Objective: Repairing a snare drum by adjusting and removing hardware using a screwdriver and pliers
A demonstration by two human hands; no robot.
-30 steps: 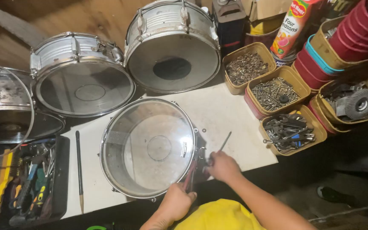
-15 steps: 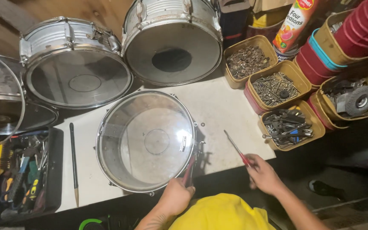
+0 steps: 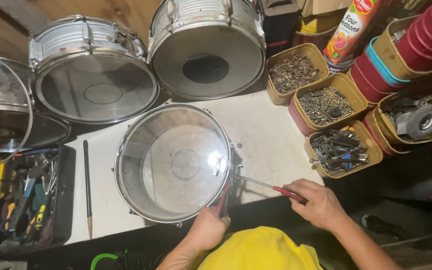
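Head view: snare drum (image 3: 173, 162) flat on bench (image 3: 271, 135)
left hand (image 3: 207, 229): clenched on red-handled pliers (image 3: 222, 200) at rim
right hand (image 3: 316, 202): grasping screwdriver (image 3: 271, 186), tip at lug
risk: tip may slip, puncturing clear head

Four drums, four hardware tubs, two hands.

Drums: one clear-headed (image 3: 173, 162) on the desk (image 3: 271, 135), two silver (image 3: 93, 75) (image 3: 208, 45) behind, one (image 3: 1, 107) at the left edge. Tubs hold washers (image 3: 293, 72), screws (image 3: 326, 105), keys (image 3: 338, 150), discs (image 3: 416, 120). One stick (image 3: 87, 187), one screwdriver (image 3: 271, 186).
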